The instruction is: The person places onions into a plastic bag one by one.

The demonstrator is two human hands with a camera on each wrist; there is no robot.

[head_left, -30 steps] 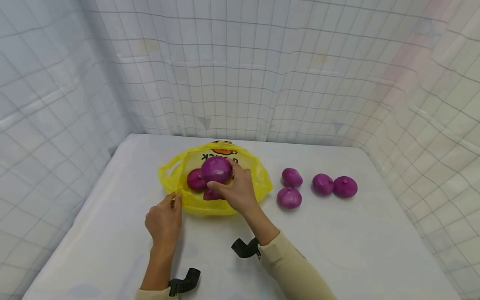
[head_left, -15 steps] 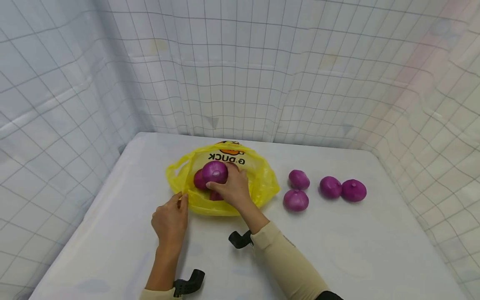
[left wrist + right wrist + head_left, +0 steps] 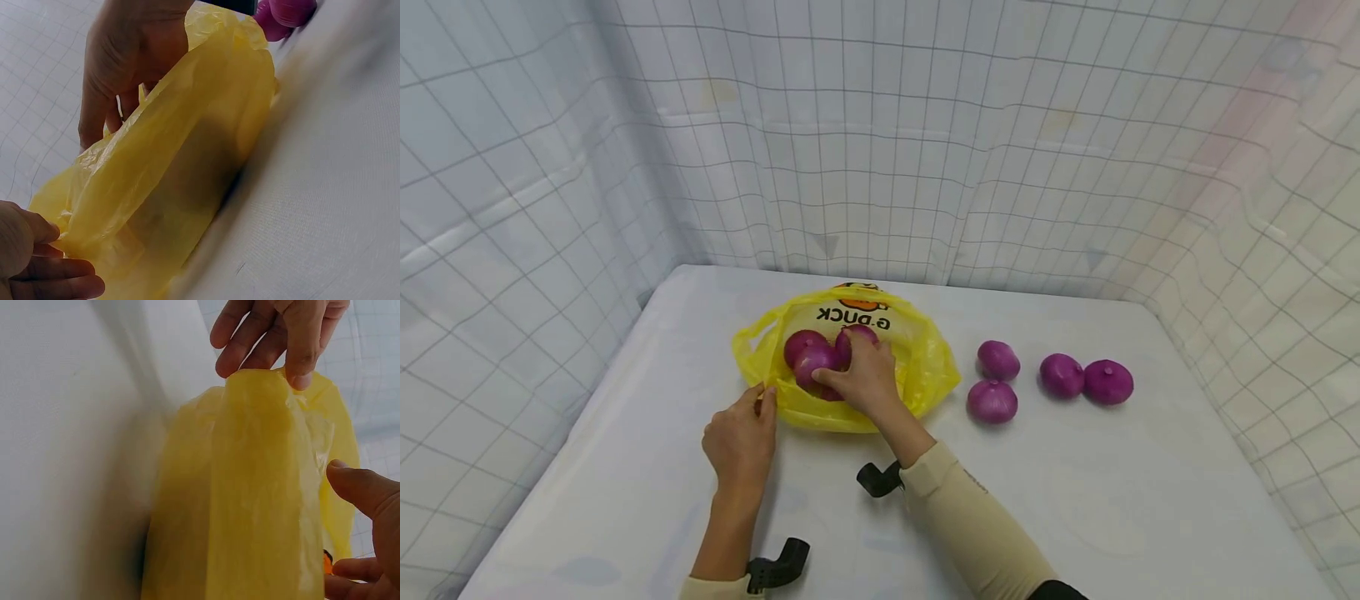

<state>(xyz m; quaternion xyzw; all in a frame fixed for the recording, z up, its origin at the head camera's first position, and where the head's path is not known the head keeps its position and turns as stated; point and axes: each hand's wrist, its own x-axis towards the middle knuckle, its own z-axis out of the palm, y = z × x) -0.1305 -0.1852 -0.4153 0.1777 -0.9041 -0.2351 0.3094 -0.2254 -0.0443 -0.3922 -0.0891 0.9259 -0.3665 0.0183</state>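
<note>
A yellow plastic bag (image 3: 925, 358) with duck print lies on its side, mouth toward me. My left hand (image 3: 741, 437) pinches the near left edge of its mouth between thumb and fingers, as the left wrist view also shows. Several purple onions (image 3: 814, 365) are grouped inside. My right hand (image 3: 868, 375) reaches into the mouth over them, its thumb overlapping the front onion and its fingers beside another onion (image 3: 850, 343). In the right wrist view its thumb (image 3: 359, 484) and fingers stand apart; the bag wall hides what is below them.
To the bag's right, two onions (image 3: 992, 402) sit one behind the other, and farther right two more onions (image 3: 1108, 382) sit side by side. A white cloth covers the table (image 3: 1075, 500). Checked white curtains (image 3: 887, 150) hang at the back and both sides.
My right hand has lowered the large onion into the bag among the others, and its grip has loosened. The left hand keeps holding the bag's edge. The head view has shifted slightly.
</note>
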